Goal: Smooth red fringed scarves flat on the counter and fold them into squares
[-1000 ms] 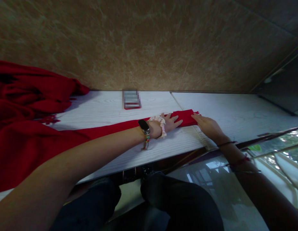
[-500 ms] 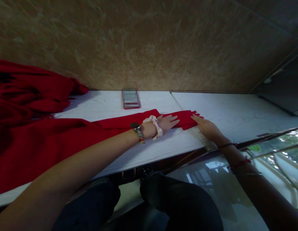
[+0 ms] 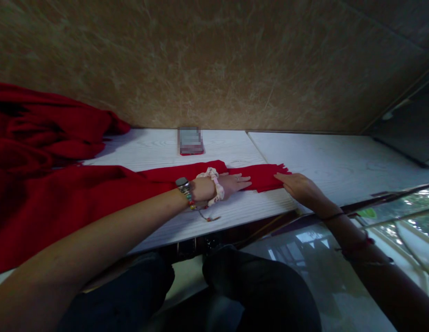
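A long red scarf [image 3: 97, 196] with a fringed end runs along the white wood-grain surface, narrowing into a folded strip towards the right. My left hand [image 3: 233, 183] lies flat on this strip with its fingers stretched out; a ring, a pale scrunchie, a watch and beaded bracelets are on that arm. At the fringed end, my right hand [image 3: 299, 188] has its fingertips together on the scarf's near corner, pinching the cloth. The thumb's grip is partly hidden.
A bunched heap of red cloth [image 3: 58, 124] lies at the back left. Near the wall [image 3: 214, 69] is a phone-like item [image 3: 190, 140], its top blurred out. The white surface [image 3: 328, 161] ends at a front edge above my legs [image 3: 256, 286]. Windows are at the right.
The scarf's fringed end has shifted slightly towards me along with my right hand, whose fingers have drawn together at the corner. My left hand has slid a little to the left.
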Motion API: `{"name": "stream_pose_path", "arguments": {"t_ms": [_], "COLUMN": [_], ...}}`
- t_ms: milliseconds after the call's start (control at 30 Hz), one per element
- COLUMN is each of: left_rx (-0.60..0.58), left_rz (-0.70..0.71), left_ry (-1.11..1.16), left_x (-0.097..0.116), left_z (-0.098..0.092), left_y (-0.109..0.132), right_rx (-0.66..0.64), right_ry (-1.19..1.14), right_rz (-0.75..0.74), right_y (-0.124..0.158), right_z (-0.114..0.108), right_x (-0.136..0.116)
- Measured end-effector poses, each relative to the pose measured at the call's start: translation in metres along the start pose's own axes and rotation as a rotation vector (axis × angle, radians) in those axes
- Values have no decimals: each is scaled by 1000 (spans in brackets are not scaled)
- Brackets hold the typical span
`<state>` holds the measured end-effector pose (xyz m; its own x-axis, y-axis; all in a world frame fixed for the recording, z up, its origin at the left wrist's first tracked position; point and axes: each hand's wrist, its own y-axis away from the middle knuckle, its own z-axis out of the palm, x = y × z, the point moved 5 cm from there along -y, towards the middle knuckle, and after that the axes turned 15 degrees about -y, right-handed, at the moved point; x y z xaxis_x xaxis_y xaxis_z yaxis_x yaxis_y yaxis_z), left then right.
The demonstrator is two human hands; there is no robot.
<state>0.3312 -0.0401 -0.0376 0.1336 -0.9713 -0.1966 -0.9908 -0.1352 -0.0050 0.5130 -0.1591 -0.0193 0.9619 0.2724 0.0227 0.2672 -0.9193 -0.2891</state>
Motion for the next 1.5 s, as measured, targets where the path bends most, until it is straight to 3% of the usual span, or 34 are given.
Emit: {"name": "stream_pose_path", "arguments": {"t_ms": [167,367,467,633,767,1100,1300,1500], "left_rx": [-153,-213,-206,-76,-81,-97,-5,-173], "left_rz": [167,73,4,-191,-315,-375,-370,-374], "left_ry": [31,-18,-38,-171,-188,-163,-227,-171], "left_x": [-25,-74,-84,-65,-48,-48,-38,-29], "left_z": [-8,-3,-3,-15,-15,-5,-28,-12], "left_y": [21,74,91,86,74,67,69,77], "right_rx": [31,13,15,59,40,100,126,55], "right_ry": [22,-30,-38,-47,-46,-267,-377,-441], "right_rz": [-86,-85,-109,-91,-128,16,64,3], "right_y": [-17,-70,-91,-103,-104,-107,-103,-99], "right_z": [7,26,30,28,29,33,36,39], "right_x": [-32,-79,-97,-106,-107,-98,-92,-94]}}
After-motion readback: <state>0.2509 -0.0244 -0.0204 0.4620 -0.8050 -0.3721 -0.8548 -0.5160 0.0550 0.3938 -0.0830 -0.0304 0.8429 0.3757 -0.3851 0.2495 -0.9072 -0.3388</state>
